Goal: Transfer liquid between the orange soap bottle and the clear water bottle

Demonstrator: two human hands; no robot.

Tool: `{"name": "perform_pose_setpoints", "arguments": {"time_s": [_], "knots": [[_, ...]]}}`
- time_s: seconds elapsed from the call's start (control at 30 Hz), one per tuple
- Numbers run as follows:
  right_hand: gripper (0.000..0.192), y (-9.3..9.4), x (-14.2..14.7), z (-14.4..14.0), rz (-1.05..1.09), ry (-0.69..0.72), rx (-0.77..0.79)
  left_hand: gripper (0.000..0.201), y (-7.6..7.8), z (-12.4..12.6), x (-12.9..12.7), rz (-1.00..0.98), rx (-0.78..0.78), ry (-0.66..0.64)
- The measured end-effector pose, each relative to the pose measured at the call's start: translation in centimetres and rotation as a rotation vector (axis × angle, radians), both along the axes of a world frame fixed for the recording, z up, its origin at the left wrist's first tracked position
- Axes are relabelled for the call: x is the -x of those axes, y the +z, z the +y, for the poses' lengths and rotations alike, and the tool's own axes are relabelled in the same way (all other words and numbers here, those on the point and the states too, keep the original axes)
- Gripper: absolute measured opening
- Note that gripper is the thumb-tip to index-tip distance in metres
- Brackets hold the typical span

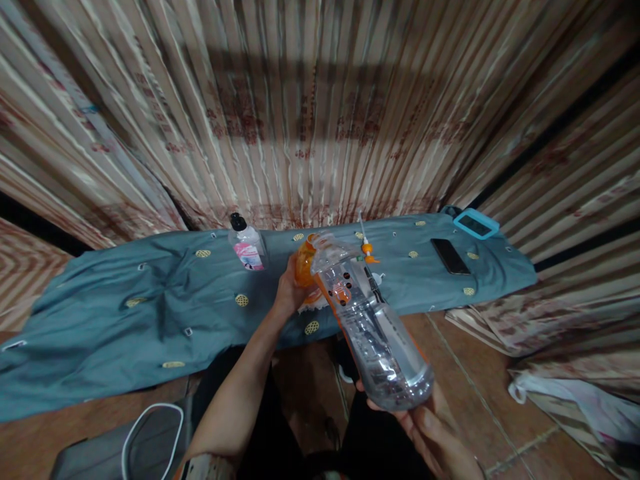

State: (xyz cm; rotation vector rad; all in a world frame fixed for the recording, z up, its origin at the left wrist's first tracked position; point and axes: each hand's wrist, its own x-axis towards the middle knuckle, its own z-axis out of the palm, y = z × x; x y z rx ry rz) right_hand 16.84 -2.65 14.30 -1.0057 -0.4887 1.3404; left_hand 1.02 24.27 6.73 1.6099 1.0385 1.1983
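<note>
My left hand (290,288) is wrapped round an orange see-through container (304,265). My right hand (425,427) supports the base of a large clear plastic bottle (385,353) with a printed label. The bottle is tilted, its upper end against or just over the orange container; the exact contact is hidden. Behind them on the cloth lies a pump top (367,249) with an orange collar and a thin pale tube. A crumpled whitish piece (314,301) shows beneath my left hand, partly covered.
A teal patterned cloth (165,293) covers the long surface. On it stand a clear pump bottle (249,248) with a black top, a dark phone (450,256) and a blue-framed device (476,224). Striped curtains (310,113) hang close behind. A grey bag (115,440) lies below left.
</note>
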Motion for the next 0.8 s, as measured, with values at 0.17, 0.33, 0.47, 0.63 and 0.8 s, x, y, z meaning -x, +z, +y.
{"name": "perform_pose_setpoints", "arguments": {"time_s": [0.17, 0.33, 0.47, 0.63, 0.8], "knots": [[0.055, -1.0, -0.1, 0.0, -0.036, -0.04, 0.013, 0.081, 0.1, 0.1, 0.0, 0.015, -0.005, -0.001], [0.058, -2.5, -0.2, -0.3, -0.063, -0.1, 0.014, 0.081, 0.4, -0.1, -0.1, -0.027, -0.006, -0.01], [0.058, -2.3, 0.0, -0.3, -0.061, -0.109, 0.028, 0.081, 0.3, -0.1, -0.1, -0.017, 0.033, 0.0], [0.058, -1.8, -0.3, -0.4, -0.095, -0.058, 0.047, 0.084, 0.0, 0.0, 0.0, -0.016, 0.041, -0.009], [0.06, -2.0, -0.3, -0.4, -0.115, -0.075, 0.054, 0.085, -0.1, 0.1, 0.1, 0.015, 0.022, -0.003]]}}
